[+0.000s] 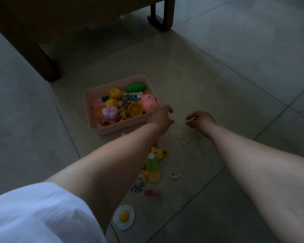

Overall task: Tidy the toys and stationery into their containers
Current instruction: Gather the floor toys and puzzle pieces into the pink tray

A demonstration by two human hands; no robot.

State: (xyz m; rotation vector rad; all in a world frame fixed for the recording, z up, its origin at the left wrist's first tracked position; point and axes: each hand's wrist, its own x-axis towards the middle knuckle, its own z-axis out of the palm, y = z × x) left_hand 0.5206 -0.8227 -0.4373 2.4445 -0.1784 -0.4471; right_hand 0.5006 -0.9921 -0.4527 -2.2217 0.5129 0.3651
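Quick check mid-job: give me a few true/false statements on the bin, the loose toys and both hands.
1. The pink bin sits on the floor with toys in it. True.
2. The fried-egg toy is in the bin. False: it lies on the floor, near the sleeve.
3. The green toy is in the bin. True.
4. The left hand is lifting the bin. False: it reaches beside the bin's right corner.
5. The right hand has curled fingers. True.
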